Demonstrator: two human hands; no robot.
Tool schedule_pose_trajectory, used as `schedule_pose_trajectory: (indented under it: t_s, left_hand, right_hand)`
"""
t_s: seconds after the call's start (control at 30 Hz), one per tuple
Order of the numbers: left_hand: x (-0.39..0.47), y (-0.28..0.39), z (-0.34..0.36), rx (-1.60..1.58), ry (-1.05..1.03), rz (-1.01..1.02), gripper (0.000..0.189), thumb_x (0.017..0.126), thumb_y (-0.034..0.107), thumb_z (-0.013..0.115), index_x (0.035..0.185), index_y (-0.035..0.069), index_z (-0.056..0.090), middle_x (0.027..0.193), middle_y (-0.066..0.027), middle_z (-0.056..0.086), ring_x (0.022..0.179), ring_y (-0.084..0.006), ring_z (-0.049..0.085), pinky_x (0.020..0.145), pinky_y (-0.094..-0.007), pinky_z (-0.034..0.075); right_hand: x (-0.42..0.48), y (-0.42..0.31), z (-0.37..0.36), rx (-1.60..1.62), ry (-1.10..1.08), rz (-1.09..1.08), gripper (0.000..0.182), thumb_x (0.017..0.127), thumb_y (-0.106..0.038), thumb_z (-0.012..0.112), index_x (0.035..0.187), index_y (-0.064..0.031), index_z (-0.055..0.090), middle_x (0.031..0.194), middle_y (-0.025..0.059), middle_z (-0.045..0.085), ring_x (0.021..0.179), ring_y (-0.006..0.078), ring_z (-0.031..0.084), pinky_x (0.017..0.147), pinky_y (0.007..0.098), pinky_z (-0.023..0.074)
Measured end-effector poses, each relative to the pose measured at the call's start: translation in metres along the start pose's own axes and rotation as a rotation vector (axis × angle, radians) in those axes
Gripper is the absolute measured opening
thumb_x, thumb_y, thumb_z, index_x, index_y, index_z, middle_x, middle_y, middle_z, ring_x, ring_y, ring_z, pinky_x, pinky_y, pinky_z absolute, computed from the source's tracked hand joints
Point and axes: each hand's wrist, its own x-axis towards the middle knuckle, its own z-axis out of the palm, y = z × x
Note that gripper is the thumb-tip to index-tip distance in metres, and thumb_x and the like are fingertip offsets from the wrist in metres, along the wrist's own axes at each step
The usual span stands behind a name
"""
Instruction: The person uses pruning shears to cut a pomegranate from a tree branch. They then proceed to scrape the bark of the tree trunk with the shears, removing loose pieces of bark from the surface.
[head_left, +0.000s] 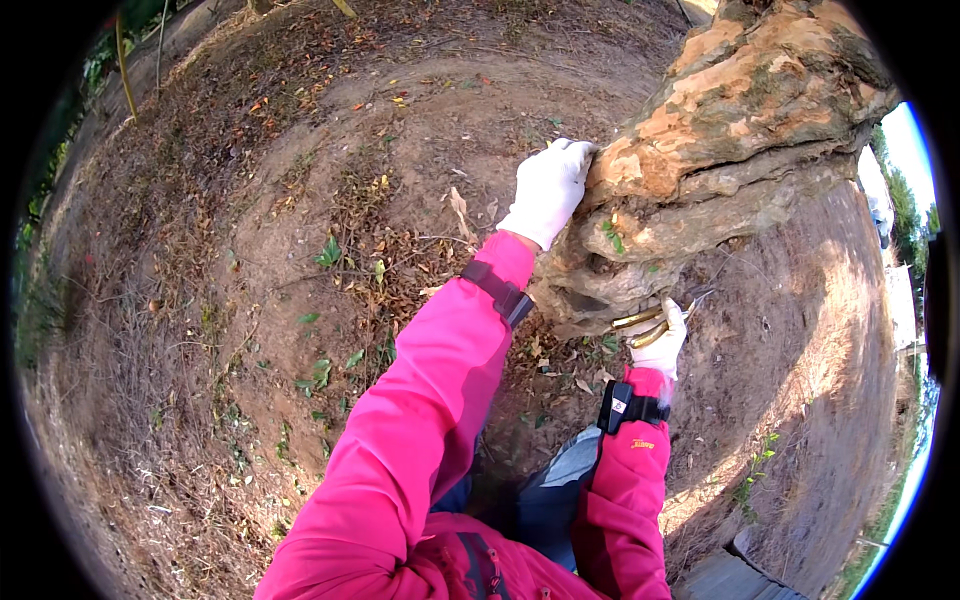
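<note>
My left hand (550, 187), in a white glove, presses against the side of a thick, gnarled tree trunk (739, 139) with flaking orange and grey bark. Its fingertips are hidden, so whether they hold anything does not show. Lower down, my right hand (661, 355), also gloved in white, grips a pair of hand shears (649, 335) with gold-coloured handles. The shears' blades point up and to the right, close to the base of the trunk. Small green shoots (613, 234) grow from the bark between my two hands.
Dry leaf litter (382, 262) and fallen green leaves (328, 253) cover the bare soil left of the trunk. A leafy sapling (752, 472) stands at the right. Grey sheets (731, 576) lie at the bottom right. Thin stems (124, 67) rise at the upper left.
</note>
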Motion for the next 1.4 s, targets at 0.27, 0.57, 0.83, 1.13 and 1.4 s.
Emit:
schedule_pose_trajectory:
  t_s: [0.27, 0.57, 0.83, 1.13, 1.4]
  left_hand:
    - [0.007, -0.005, -0.004, -0.269, -0.038, -0.18, 0.016, 0.089, 0.008, 0.055, 0.103, 0.003, 0.063, 0.083, -0.0104, 0.068, 0.076, -0.0114, 0.063, 0.07, -0.0263, 0.049]
    - [0.032, 0.045, -0.033, -0.463, -0.124, -0.081, 0.022, 0.087, 0.006, 0.06, 0.108, -0.001, 0.062, 0.098, -0.0033, 0.066, 0.088, -0.0085, 0.059, 0.081, -0.024, 0.047]
    - [0.043, 0.055, -0.036, -0.652, -0.2, -0.153, 0.02, 0.084, 0.004, 0.063, 0.104, -0.002, 0.064, 0.092, -0.003, 0.067, 0.085, -0.0071, 0.058, 0.08, -0.0227, 0.047]
    - [0.067, 0.07, -0.052, -0.464, -0.383, -0.304, 0.019, 0.076, 0.009, 0.071, 0.09, -0.002, 0.066, 0.08, -0.0039, 0.067, 0.073, -0.0085, 0.058, 0.07, -0.0249, 0.048]
    - [0.072, 0.092, -0.059, -0.247, -0.398, -0.162, 0.028, 0.072, 0.017, 0.068, 0.092, -0.002, 0.064, 0.078, -0.0111, 0.066, 0.072, -0.011, 0.061, 0.07, -0.027, 0.049]
  right_hand:
    - [0.0, -0.001, -0.004, 0.035, -0.038, 0.021, 0.014, 0.086, -0.021, 0.055, 0.091, -0.0071, 0.056, 0.084, 0.0056, 0.061, 0.079, 0.0235, 0.06, 0.074, 0.0394, 0.0501]
    - [-0.006, -0.004, 0.004, 0.01, 0.005, 0.0, 0.016, 0.086, -0.022, 0.053, 0.092, -0.0075, 0.055, 0.084, 0.0055, 0.059, 0.078, 0.0243, 0.059, 0.072, 0.0402, 0.0496]
    - [-0.018, -0.007, 0.02, 0.108, 0.01, 0.056, 0.014, 0.085, -0.022, 0.053, 0.087, -0.0082, 0.052, 0.075, 0.0057, 0.054, 0.068, 0.0252, 0.056, 0.064, 0.0393, 0.0483]
    - [-0.014, -0.004, 0.013, 0.12, 0.043, 0.055, 0.009, 0.085, -0.019, 0.057, 0.087, -0.0109, 0.053, 0.076, 0.0043, 0.055, 0.069, 0.0252, 0.059, 0.063, 0.0396, 0.0511]
    - [-0.007, -0.002, 0.006, 0.174, 0.049, 0.074, 0.008, 0.084, -0.017, 0.058, 0.087, -0.0113, 0.054, 0.08, 0.0032, 0.056, 0.073, 0.0233, 0.059, 0.069, 0.0389, 0.0525]
